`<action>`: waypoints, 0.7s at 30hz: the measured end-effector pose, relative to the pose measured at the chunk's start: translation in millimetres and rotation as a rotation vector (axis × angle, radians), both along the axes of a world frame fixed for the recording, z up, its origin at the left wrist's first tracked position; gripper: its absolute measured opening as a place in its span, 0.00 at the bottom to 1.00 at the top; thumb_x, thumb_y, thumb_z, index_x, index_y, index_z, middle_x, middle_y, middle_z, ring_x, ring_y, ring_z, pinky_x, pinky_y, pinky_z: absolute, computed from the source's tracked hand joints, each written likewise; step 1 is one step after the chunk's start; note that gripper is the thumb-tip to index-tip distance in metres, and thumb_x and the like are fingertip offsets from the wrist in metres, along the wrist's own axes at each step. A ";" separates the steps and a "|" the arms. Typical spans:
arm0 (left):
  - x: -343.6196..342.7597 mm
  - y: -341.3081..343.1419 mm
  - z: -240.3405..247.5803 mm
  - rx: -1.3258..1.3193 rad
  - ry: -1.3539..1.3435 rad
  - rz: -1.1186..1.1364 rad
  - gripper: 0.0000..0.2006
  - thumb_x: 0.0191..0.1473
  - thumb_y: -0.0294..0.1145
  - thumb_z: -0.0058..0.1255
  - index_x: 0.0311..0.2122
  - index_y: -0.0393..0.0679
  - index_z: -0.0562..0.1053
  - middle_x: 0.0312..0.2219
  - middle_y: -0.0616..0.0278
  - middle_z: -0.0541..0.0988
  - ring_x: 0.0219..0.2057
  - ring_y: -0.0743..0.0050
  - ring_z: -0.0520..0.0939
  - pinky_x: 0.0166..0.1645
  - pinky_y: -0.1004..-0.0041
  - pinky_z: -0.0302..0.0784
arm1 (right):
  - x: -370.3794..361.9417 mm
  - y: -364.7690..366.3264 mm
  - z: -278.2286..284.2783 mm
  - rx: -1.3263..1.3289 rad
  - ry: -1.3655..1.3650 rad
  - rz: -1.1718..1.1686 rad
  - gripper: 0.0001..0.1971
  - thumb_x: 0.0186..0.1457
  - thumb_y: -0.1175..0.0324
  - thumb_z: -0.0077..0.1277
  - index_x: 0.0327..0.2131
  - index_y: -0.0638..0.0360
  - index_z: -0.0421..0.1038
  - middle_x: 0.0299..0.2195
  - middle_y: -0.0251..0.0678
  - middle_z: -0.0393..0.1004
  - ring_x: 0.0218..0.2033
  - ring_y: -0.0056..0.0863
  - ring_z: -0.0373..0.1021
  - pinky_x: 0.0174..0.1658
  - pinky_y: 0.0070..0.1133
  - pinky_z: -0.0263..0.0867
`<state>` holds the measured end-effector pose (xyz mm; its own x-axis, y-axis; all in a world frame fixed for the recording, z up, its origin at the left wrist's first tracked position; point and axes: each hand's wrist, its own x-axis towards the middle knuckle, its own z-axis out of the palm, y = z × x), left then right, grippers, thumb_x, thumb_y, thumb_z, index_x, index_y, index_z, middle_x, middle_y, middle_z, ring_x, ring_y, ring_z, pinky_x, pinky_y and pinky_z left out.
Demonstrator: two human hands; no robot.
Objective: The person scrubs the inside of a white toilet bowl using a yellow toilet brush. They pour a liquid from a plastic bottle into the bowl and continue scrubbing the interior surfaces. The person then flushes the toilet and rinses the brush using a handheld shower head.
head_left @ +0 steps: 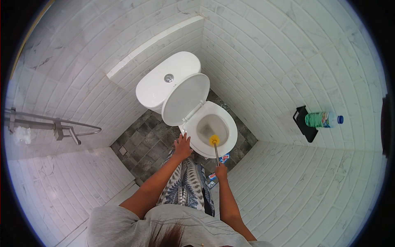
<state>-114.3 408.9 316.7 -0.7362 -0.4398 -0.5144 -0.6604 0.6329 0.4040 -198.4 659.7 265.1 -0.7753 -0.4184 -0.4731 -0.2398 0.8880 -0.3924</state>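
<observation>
A white toilet (233,127) stands in the corner with its lid (187,99) raised against the cistern (164,82). My right hand (221,171) is closed round the metal handle of a toilet brush (214,140). The brush's yellow head is inside the bowl, at its near side. My left hand (182,147) rests at the left edge of the toilet seat, near the hinge, fingers spread and holding nothing. Whether its fingertips press on the seat or the rim below is hard to see.
Blue, white and red packets (212,177) lie on the dark tiled floor (148,140) by my legs. A black wall shelf (306,125) at the right holds a green bottle with a blue cap (323,120). Metal shower fittings (57,129) jut from the left wall.
</observation>
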 end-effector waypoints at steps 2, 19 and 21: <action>5.4 -0.2 -3.4 0.014 0.005 -0.014 0.37 0.39 0.41 0.54 0.54 0.43 0.53 0.56 0.53 0.44 0.58 0.49 0.42 0.53 0.43 0.46 | -0.4 -7.8 6.9 -0.011 -0.070 -0.084 0.18 0.41 0.70 0.46 0.39 0.64 0.67 0.32 0.53 0.70 0.36 0.48 0.67 0.40 0.34 0.62; 56.0 24.5 -13.6 0.205 0.589 0.044 0.27 0.35 0.25 0.53 0.46 0.49 0.64 0.50 0.57 0.61 0.51 0.57 0.61 0.52 0.63 0.60 | 34.3 -129.3 105.2 -0.094 -0.191 0.430 0.13 0.44 0.74 0.41 0.36 0.62 0.68 0.33 0.50 0.70 0.37 0.46 0.67 0.40 0.33 0.62; 65.4 23.0 -21.0 0.204 0.630 0.079 0.24 0.36 0.24 0.52 0.44 0.48 0.66 0.48 0.56 0.64 0.50 0.58 0.63 0.52 0.64 0.60 | 45.2 -152.4 113.1 -0.181 -0.258 0.416 0.14 0.44 0.75 0.41 0.38 0.63 0.66 0.31 0.52 0.70 0.36 0.48 0.66 0.38 0.35 0.62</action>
